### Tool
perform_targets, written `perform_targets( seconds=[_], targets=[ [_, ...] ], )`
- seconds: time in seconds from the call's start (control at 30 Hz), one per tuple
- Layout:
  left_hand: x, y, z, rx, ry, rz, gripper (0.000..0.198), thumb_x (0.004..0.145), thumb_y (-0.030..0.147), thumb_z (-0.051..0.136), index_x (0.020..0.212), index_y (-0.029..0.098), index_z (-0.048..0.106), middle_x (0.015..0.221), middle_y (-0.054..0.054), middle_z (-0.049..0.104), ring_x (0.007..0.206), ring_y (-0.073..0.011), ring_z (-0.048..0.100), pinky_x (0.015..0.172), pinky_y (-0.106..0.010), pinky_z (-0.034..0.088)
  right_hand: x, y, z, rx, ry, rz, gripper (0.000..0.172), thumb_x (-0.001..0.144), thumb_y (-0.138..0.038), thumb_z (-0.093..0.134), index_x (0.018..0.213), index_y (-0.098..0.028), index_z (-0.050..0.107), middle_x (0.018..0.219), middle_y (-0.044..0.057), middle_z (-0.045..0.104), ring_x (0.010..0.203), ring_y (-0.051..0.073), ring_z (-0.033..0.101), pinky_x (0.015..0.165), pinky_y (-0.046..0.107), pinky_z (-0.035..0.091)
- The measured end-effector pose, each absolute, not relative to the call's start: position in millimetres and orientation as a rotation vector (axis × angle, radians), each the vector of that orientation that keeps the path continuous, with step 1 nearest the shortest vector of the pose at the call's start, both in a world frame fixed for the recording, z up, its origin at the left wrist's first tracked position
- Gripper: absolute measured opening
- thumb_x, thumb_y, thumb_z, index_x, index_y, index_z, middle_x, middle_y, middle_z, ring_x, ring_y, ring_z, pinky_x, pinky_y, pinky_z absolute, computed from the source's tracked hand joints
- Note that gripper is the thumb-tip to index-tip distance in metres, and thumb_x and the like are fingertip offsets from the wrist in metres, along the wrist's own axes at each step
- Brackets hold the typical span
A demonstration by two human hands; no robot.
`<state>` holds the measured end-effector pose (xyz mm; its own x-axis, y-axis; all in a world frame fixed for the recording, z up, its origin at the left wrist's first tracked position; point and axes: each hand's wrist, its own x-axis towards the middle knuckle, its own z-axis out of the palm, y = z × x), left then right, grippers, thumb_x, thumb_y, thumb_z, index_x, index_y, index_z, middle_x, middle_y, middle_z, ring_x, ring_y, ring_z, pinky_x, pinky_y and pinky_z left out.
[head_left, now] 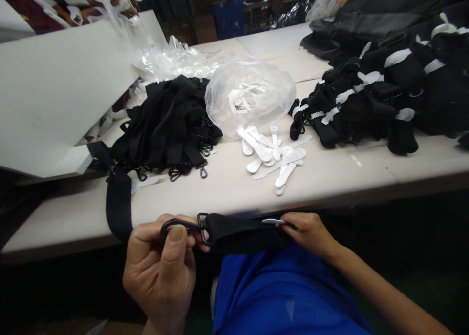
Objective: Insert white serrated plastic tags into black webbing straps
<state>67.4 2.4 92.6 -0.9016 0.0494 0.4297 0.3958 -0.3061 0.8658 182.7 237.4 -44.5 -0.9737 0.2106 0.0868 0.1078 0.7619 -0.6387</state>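
Observation:
My left hand [161, 266] is closed round the black snap hook [179, 226] at the end of a folded black strap [238, 232], held just below the table's front edge. My right hand [308, 232] pinches the other end of that folded bundle together with a white plastic tie [273, 221]. The strap's free length [117, 203] loops up onto the table at the left. Loose white ties [273, 154] lie on the table in front of me.
A heap of black straps with hooks [168, 125] sits left of centre. A clear plastic bag with more ties [251, 98] is behind the loose ones. Tied strap bundles [370, 100] pile at the right. A white board [54, 91] leans at the left. Table edge [330, 193].

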Motion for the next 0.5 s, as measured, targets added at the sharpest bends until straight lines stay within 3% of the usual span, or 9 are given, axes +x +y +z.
perform_targets(
  seconds=[0.07,0.23,0.3,0.37,0.5],
  targets=[
    [66.9,-0.1,98.5,-0.635,-1.687,-2.335,0.010,0.088,0.007,0.060,0.085,0.015,0.056,0.064,0.002,0.057,0.063,-0.0150,0.061,0.046,-0.023,0.054,193.3,249.0,-8.8,-0.154,-2.695,0.970,0.021,0.093,-0.034,0.060,0.081,-0.021,0.073,0.068,0.001,0.069,0.057,0.014,0.061,0.056,0.024,0.044],
    [61.7,12.3,109.1,-0.735,-1.646,-2.261,0.011,0.086,0.008,0.064,0.082,0.015,0.056,0.065,0.001,0.061,0.053,-0.0143,0.059,0.040,-0.024,0.051,154.6,295.4,78.6,-0.250,-2.372,0.391,0.021,0.083,-0.038,0.073,0.088,-0.018,0.074,0.067,0.002,0.068,0.056,0.015,0.060,0.058,0.027,0.044],
    [61.3,19.0,113.4,-0.667,-1.664,-2.190,0.012,0.084,0.011,0.068,0.081,0.015,0.056,0.066,0.001,0.064,0.049,-0.0140,0.059,0.038,-0.025,0.051,134.9,303.1,100.9,-0.340,-2.354,0.358,0.037,0.081,-0.032,0.075,0.115,-0.018,0.069,0.078,0.002,0.071,0.066,0.018,0.065,0.067,0.029,0.049],
    [62.5,23.0,118.0,-0.563,-1.685,-2.094,0.014,0.081,0.013,0.072,0.080,0.015,0.058,0.066,0.001,0.065,0.048,-0.0153,0.059,0.035,-0.025,0.050,127.1,295.0,110.7,-0.244,-2.357,0.582,0.052,0.082,-0.029,0.074,0.131,-0.019,0.058,0.092,0.004,0.073,0.078,0.019,0.068,0.077,0.031,0.053],
    [64.2,20.0,125.4,-0.410,-1.651,-2.017,0.015,0.079,0.013,0.072,0.083,0.020,0.060,0.064,0.003,0.062,0.048,-0.0143,0.055,0.038,-0.027,0.049,137.4,245.4,81.8,0.266,-2.515,1.232,0.048,0.085,-0.032,0.072,0.129,-0.020,0.060,0.117,0.007,0.069,0.107,0.019,0.065,0.095,0.030,0.052]
  ],
)
